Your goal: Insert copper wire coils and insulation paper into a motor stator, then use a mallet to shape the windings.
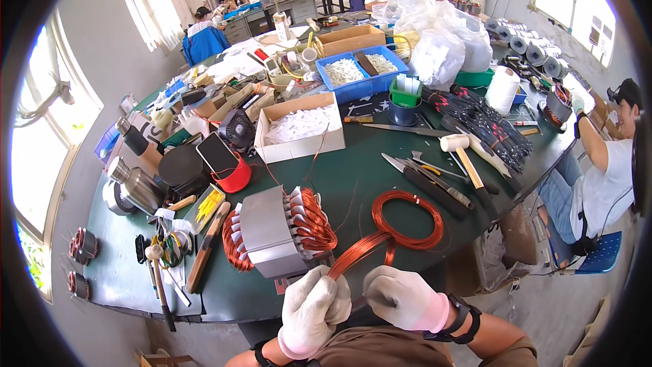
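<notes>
My left hand [316,309], in a white glove, is closed round one end of a copper wire coil [360,253] near the table's front edge. My right hand [406,298], gloved too, is curled shut close beside it. A strand of the coil runs down to its fingers, which hide what they pinch, if anything. Just beyond my left hand a grey motor stator [272,231] lies on its side. Copper windings bulge from both its ends, with white insulation slips between them. Another ring of copper wire [438,221] lies flat on the right, touching the held coil.
Mallet [465,160], knives and pliers [435,170] lie to the right. Behind the stator stand a box of white slips [302,122], a phone [219,156] on a red holder and a fan [238,129]. A metal flask [139,183] stands left. A co-worker [598,170] sits at the right.
</notes>
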Motion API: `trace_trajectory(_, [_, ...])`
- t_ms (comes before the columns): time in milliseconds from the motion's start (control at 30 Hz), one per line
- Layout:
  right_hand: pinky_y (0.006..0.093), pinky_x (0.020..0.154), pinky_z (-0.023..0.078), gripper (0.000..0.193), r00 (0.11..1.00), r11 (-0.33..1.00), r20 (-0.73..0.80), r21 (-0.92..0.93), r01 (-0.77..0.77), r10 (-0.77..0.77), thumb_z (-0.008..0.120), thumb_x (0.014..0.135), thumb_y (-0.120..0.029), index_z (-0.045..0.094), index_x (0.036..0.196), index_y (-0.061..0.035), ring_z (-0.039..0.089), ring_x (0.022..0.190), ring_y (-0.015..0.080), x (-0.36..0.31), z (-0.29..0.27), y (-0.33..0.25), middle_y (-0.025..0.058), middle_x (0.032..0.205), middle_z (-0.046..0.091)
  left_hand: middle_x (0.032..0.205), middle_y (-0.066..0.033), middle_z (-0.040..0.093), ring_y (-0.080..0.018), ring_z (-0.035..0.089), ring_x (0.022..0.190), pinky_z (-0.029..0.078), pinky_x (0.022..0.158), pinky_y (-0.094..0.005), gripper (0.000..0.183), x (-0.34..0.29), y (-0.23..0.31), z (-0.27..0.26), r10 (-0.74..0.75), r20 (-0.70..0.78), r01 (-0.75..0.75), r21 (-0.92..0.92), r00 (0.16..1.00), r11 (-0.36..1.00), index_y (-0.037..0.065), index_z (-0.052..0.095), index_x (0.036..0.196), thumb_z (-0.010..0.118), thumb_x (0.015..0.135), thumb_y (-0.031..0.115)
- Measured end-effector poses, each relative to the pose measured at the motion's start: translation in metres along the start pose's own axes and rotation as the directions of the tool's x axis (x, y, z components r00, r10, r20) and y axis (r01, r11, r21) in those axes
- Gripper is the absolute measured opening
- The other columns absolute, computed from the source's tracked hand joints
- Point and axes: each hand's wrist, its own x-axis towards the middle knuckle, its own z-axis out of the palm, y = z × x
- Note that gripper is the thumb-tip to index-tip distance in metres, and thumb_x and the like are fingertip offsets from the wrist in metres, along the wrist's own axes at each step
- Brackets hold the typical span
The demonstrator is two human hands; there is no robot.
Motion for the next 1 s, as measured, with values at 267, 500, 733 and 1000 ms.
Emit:
trace_trajectory(267, [0.0337, 0.065, 0.053, 0.016, 0.947, 0.966, -0.203, 0.131, -0.224, 0.248, 0.072, 0.079, 0.006, 0.059, 0.087, -0.0004, 0.063, 0.073, 0.0214, -0.011, -0.002, 0.003, 0.0111, 0.096, 0.067, 0.060, 0.0005, 0.037, -0.0081, 0.028, 0.045, 0.028, 0.046, -0.0292, 0.027, -0.006, -0.003, 0.002, 0.119, 0.004, -0.117, 0.203, 0.993, 0.972, -0.003, 0.051, 0.088, 0.049, 0.104, 0.018])
trace_trajectory(500, [0.0325, 0.067, 0.054, 0.005, 0.734, 0.849, -0.528, -0.046, -0.526, 0.426, 0.066, 0.087, 0.004, 0.068, 0.090, 0.0010, 0.069, 0.075, 0.0185, -0.100, -0.085, 0.038, 0.0133, 0.084, 0.070, 0.057, 0.0065, 0.028, -0.0054, 0.022, 0.040, 0.020, 0.038, -0.0261, 0.029, 0.007, -0.005, -0.024, 0.201, -0.043, -0.200, 0.017, 0.979, 0.980, 0.005, 0.050, 0.092, 0.049, 0.109, 0.029])
trace_trajectory(733, [0.0410, 0.068, 0.052, 0.016, 0.250, 0.319, -0.874, -0.117, -0.941, 0.417, 0.071, 0.090, -0.014, 0.069, 0.086, 0.0014, 0.066, 0.068, 0.0328, -0.286, -0.221, 0.141, 0.0179, 0.078, 0.069, 0.059, 0.0075, 0.025, -0.0051, 0.019, 0.045, 0.019, 0.046, -0.0260, 0.029, 0.011, 0.016, -0.024, 0.151, 0.025, -0.147, -0.127, 0.988, 0.981, 0.003, 0.056, 0.098, 0.043, 0.113, 0.025])
trace_trajectory(1000, [0.0458, 0.088, 0.054, 0.026, 0.015, 0.133, -0.862, 0.061, -0.989, 0.506, 0.068, 0.087, -0.024, 0.077, 0.101, -0.0044, 0.070, 0.098, 0.0404, -0.301, -0.256, 0.148, 0.0220, 0.096, 0.074, 0.054, 0.0091, 0.021, -0.0034, 0.016, 0.038, 0.015, 0.037, -0.0246, 0.029, 0.005, 0.000, -0.031, 0.234, -0.024, -0.234, -0.013, 0.972, 0.972, 0.005, 0.051, 0.095, 0.043, 0.112, 0.027])
